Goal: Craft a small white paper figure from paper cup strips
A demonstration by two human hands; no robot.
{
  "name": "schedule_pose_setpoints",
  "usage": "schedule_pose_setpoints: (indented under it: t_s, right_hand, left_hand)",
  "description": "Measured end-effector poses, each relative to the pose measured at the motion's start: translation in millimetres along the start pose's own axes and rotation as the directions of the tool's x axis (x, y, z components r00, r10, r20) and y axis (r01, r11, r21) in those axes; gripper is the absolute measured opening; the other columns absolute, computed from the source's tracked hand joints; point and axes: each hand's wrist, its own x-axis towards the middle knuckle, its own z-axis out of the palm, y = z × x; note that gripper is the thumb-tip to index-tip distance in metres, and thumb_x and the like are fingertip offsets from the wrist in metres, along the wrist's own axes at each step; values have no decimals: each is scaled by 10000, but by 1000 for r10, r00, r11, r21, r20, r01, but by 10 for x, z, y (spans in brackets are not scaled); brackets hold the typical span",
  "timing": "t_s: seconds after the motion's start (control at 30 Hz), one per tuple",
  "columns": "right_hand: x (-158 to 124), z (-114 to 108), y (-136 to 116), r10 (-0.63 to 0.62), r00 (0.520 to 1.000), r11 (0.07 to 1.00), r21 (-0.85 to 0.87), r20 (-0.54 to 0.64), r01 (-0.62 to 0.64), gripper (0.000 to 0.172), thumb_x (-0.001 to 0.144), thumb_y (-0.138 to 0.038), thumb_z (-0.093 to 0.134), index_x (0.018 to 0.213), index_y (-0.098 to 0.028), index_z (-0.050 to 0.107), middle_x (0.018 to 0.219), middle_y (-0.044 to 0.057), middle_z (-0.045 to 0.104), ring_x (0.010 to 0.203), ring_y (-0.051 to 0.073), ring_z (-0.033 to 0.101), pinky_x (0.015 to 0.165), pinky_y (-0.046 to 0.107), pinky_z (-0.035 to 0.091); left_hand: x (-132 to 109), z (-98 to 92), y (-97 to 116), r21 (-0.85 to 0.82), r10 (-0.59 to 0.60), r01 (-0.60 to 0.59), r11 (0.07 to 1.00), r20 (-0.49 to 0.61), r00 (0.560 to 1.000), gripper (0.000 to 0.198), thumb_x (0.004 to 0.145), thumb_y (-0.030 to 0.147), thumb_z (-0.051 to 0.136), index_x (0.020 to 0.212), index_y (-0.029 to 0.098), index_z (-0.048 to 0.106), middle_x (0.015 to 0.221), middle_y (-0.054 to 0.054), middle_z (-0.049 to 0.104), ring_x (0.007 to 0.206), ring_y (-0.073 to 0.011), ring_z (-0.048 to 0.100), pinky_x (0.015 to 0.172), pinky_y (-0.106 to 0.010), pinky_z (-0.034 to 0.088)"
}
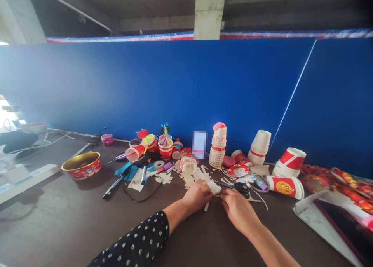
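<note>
My left hand (198,195) is closed on a crumpled piece of white paper (215,188) just above the dark table. Close on its right, my right hand (237,208) has its fingers bunched together, with the tips at the paper's right edge; the exact grip is hidden. Beyond my right hand lie black-handled scissors (243,187). Cut white paper strips (204,174) are spread behind my left hand, beside cream-coloured cut cup pieces (189,166). A small white strip (206,206) rests on the table below my fingers.
A tall stack of paper cups (217,150) stands behind my hands, with more red-and-white cups (285,186) at right. Decorated cups (165,148), a marker (143,175) and a utility knife (113,186) lie left. A gold-lined bowl (83,168), power strip (32,181) and tablet (344,224) flank them.
</note>
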Motion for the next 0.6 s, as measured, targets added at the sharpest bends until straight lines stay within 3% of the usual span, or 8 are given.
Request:
schedule_pose_setpoints:
  t_s: [0.6]
  right_hand:
    - [83, 112, 103, -54, 988, 998, 36, -147, 60, 270, 862, -197, 417, 801, -208, 679, 872, 62, 636, 887, 194, 554, 775, 254, 391]
  left_hand:
    - [11, -87, 77, -18, -67, 69, 997, 74, 995, 81, 755, 106, 610, 717, 140, 673, 762, -40, 633, 769, -158, 565, 761, -253, 436]
